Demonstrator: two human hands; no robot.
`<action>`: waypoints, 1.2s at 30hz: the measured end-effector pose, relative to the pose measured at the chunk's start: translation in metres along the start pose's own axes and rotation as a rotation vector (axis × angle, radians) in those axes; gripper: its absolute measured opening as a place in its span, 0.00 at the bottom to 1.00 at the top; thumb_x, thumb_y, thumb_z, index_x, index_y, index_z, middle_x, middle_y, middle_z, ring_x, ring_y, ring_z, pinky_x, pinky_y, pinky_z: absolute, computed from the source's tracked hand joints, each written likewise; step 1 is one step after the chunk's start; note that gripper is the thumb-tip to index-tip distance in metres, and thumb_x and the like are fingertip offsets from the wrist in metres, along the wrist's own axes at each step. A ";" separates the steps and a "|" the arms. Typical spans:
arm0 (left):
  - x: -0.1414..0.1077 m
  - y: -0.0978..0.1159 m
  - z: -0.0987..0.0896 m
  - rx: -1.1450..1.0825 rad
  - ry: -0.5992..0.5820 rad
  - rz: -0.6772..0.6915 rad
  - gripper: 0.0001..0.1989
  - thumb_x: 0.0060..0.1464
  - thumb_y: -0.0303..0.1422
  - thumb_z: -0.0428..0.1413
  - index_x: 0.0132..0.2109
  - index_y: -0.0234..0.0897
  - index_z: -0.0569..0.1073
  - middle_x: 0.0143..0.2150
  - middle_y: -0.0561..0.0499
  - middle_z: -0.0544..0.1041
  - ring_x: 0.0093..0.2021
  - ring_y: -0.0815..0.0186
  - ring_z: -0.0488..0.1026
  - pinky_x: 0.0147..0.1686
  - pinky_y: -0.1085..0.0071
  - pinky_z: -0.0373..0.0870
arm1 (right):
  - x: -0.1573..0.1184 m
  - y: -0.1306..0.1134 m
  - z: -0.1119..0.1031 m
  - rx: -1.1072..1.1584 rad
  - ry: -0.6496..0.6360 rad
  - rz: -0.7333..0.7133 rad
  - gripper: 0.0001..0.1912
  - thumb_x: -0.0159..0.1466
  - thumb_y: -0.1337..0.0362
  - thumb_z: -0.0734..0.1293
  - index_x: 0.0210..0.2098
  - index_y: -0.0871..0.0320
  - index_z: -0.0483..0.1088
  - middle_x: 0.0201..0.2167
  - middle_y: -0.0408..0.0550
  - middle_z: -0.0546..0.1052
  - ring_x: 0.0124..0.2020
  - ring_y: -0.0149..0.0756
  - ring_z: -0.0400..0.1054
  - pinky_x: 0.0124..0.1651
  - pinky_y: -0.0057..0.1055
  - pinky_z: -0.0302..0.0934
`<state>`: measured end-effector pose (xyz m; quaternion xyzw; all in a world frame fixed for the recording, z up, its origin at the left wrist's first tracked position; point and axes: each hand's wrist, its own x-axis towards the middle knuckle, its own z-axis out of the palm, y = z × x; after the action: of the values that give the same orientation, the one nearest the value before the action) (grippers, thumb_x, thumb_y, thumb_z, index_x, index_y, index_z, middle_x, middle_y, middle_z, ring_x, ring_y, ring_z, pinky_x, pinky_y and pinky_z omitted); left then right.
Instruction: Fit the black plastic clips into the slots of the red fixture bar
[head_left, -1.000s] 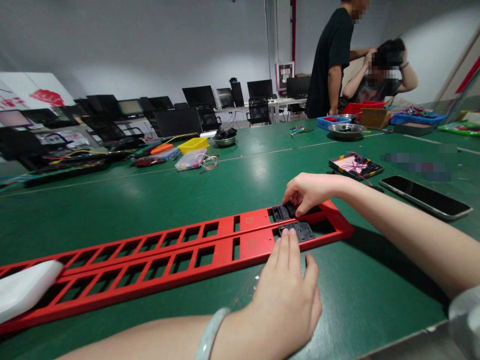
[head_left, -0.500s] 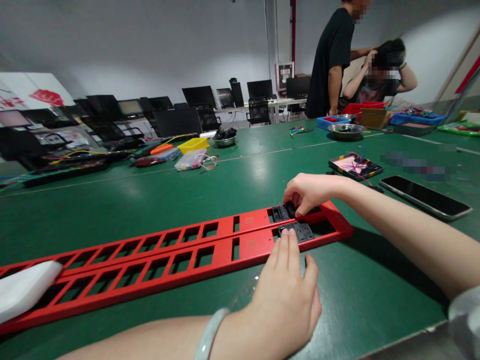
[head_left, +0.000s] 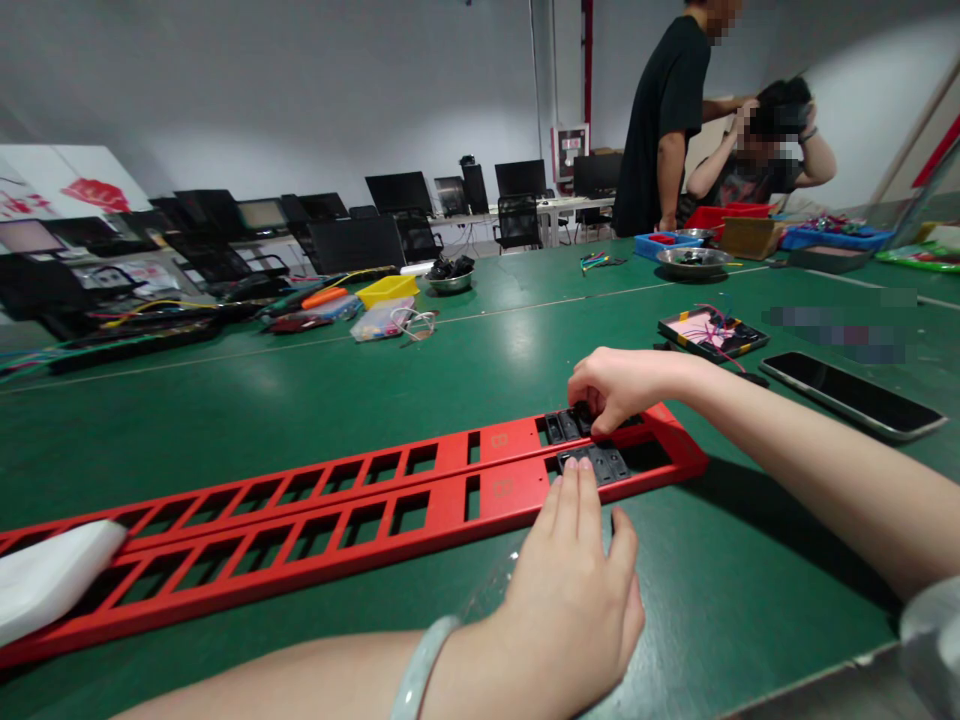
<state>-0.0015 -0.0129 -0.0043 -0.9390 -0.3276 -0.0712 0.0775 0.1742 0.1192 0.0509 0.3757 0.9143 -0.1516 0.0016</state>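
Note:
A long red frame [head_left: 455, 502] with two rows of rectangular slots lies across the green table. Black plastic parts sit in its slots toward the right end: a black block [head_left: 564, 428] in the far row and a flat black plate [head_left: 609, 464] in the near row. My left hand [head_left: 574, 590] is stretched out, two fingertips resting on the plate's left part. Over the far row, my right hand [head_left: 611, 390] has its fingers curled and closed on a black plastic part [head_left: 583, 415], mostly hidden beneath them. A white object [head_left: 56, 580] lies over the frame's left end.
A phone [head_left: 851, 393] and a small tray of wires [head_left: 712, 332] lie beyond my right forearm. Farther back are a metal bowl [head_left: 450, 275], a yellow bin [head_left: 386, 290], bagged parts and a metal dish [head_left: 691, 263]. Two people [head_left: 664, 120] are at the table's far side.

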 end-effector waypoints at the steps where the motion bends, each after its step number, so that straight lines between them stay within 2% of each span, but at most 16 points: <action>1: 0.000 0.000 0.000 0.000 0.002 0.003 0.22 0.53 0.37 0.42 0.51 0.27 0.62 0.57 0.22 0.54 0.59 0.44 0.45 0.54 0.52 0.54 | 0.000 0.000 0.000 -0.006 0.001 0.001 0.19 0.46 0.62 0.66 0.37 0.62 0.72 0.29 0.47 0.75 0.27 0.29 0.66 0.26 0.22 0.55; 9: 0.001 0.001 -0.002 0.005 -0.003 0.000 0.22 0.54 0.37 0.41 0.51 0.26 0.62 0.57 0.22 0.54 0.58 0.44 0.46 0.54 0.51 0.54 | 0.000 -0.003 0.001 -0.032 -0.007 -0.023 0.21 0.47 0.63 0.66 0.40 0.62 0.71 0.32 0.49 0.74 0.27 0.29 0.66 0.25 0.21 0.55; 22: 0.001 0.002 -0.003 0.013 -0.010 -0.009 0.22 0.53 0.37 0.43 0.51 0.27 0.63 0.57 0.23 0.55 0.59 0.44 0.46 0.53 0.51 0.54 | 0.003 -0.003 0.002 -0.145 -0.033 -0.052 0.15 0.50 0.60 0.65 0.35 0.62 0.73 0.29 0.49 0.74 0.28 0.30 0.64 0.30 0.24 0.54; 31: 0.001 0.001 -0.002 -0.010 -0.023 -0.004 0.22 0.53 0.36 0.42 0.51 0.28 0.62 0.57 0.22 0.53 0.59 0.44 0.44 0.54 0.51 0.53 | 0.005 0.005 0.004 -0.098 -0.029 -0.052 0.19 0.50 0.58 0.67 0.40 0.59 0.72 0.32 0.49 0.74 0.31 0.32 0.66 0.34 0.24 0.55; 36: 0.001 0.001 -0.003 -0.010 -0.028 -0.005 0.22 0.53 0.36 0.42 0.51 0.27 0.62 0.57 0.22 0.53 0.59 0.44 0.45 0.54 0.51 0.53 | 0.005 0.019 0.005 0.040 -0.052 -0.052 0.23 0.49 0.56 0.67 0.41 0.61 0.72 0.39 0.51 0.74 0.37 0.34 0.66 0.38 0.24 0.56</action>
<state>0.0001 -0.0133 -0.0016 -0.9394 -0.3306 -0.0598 0.0681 0.1835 0.1337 0.0405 0.3479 0.9201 -0.1795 0.0138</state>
